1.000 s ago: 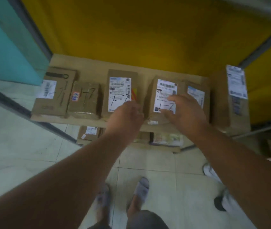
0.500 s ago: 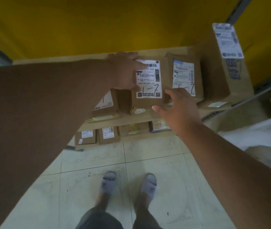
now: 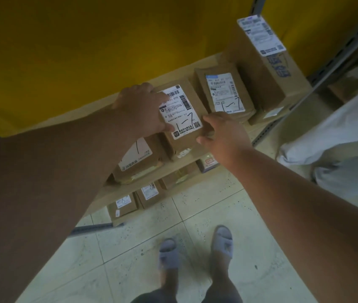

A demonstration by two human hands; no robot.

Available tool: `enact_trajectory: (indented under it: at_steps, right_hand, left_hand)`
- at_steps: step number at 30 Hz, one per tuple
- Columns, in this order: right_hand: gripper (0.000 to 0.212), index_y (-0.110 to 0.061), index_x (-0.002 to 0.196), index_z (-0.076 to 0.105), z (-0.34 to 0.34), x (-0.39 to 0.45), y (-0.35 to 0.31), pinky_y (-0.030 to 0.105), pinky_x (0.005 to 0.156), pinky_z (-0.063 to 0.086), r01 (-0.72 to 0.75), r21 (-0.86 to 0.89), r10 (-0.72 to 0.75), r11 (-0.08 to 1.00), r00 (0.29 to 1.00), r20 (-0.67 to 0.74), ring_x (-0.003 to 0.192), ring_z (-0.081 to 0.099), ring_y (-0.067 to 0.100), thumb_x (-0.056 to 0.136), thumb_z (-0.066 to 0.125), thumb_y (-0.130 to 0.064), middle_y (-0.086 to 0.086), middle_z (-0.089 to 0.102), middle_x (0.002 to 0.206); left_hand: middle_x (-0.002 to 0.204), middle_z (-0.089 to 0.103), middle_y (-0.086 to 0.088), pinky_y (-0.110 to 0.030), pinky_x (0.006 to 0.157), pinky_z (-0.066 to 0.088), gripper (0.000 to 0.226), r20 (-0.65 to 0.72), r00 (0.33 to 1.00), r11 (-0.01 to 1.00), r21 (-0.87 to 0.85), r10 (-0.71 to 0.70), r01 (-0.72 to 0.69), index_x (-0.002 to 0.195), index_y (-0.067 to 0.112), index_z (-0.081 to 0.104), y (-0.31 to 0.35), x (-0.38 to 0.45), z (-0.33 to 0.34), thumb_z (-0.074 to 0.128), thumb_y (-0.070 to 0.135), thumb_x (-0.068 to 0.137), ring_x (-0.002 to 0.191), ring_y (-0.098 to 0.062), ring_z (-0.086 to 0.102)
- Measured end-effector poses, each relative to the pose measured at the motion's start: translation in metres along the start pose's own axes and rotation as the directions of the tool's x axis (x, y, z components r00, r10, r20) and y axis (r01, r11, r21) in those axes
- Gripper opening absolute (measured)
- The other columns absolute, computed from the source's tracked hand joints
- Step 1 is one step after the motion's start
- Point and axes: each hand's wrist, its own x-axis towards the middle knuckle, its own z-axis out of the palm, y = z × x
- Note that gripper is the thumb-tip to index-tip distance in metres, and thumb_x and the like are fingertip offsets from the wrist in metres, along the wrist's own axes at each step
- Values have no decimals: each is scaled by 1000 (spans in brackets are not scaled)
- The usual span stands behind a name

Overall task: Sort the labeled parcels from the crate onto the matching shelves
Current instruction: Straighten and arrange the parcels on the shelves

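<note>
A brown parcel with a white label hand-marked "1-7" lies on the wooden shelf. My left hand grips its left side, fingers curled over the far edge and thumb lying on the label. My right hand holds the parcel's near right corner, thumb at the front edge. Right beside it lies a second parcel, also marked "1-7". My left forearm partly hides a third parcel to the left.
A tall box stands at the shelf's right end against a metal post. Several small parcels sit on the lower shelf. A white sack lies on the floor at right. My feet in grey slippers stand on the tiles.
My left hand has moved off the neighbouring parcel to the left side of the "1-7" parcel. My right hand slid from its label down to the near right corner.
</note>
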Motion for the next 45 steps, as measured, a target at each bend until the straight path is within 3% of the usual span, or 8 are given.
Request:
enact_trajectory:
  at_steps: [4,9,13,19,24,28,36,45]
  right_hand:
    - [56,-17,142,50,-2,-2,5,30,98,43,-28,18,27,999,999,18,118,54,18,91,69,-32,0,57,131]
    - [52,-22,143,50,-5,-13,31,31,92,48,-107,130,115,986,991,-61,118,56,19,94,64,-36,1,55,136]
    - [51,-25,145,47,-16,-14,60,26,88,41,-175,160,189,972,979,-78,123,54,19,97,59,-35,3,53,139]
    - [53,-32,148,43,-15,-6,83,22,80,41,-222,255,248,941,966,-76,120,55,17,97,59,-30,2,46,145]
    - [55,-36,150,38,-5,6,88,2,57,37,-256,307,302,917,947,-111,88,56,6,99,56,-30,1,45,143]
    - [56,-35,151,37,3,11,85,24,84,46,-289,303,349,908,922,-166,114,56,19,98,57,-32,5,44,145]
    - [70,-32,149,41,7,10,86,29,89,47,-349,323,420,880,889,-183,119,55,19,87,71,-44,2,48,140]
    - [70,-31,148,43,-1,7,83,33,95,49,-336,320,407,886,893,-191,123,54,19,86,72,-46,1,51,138]
  left_hand:
    - [154,38,-12,-48,112,34,93,5,1000,1000,16,-11,10,149,34,39,6,0,-3,66,77,71,140,-35,36]
    - [147,48,-10,-46,109,37,81,-57,998,999,-39,21,-24,143,28,51,17,-3,-18,68,71,76,133,-33,45]
    - [142,53,-10,-44,106,40,61,-73,986,987,-43,150,-154,140,27,54,50,19,-23,65,57,87,129,-33,48]
    - [140,51,-14,-45,102,39,54,-52,989,987,-83,136,-140,144,31,50,79,88,-31,61,49,94,129,-37,47]
    - [156,39,-9,-45,109,36,70,109,982,988,-14,155,-155,150,26,44,81,133,-36,67,52,89,140,-35,38]
    - [157,39,-5,-38,107,35,75,140,974,984,-14,179,-178,147,21,48,77,145,-33,74,51,83,141,-30,38]
    - [138,57,-5,-35,90,45,76,83,977,979,-78,196,-189,135,25,58,74,141,-23,82,57,70,121,-28,54]
    - [135,60,-6,-33,77,42,74,96,976,980,-30,197,-195,135,29,57,73,137,-26,77,63,72,116,-29,58]
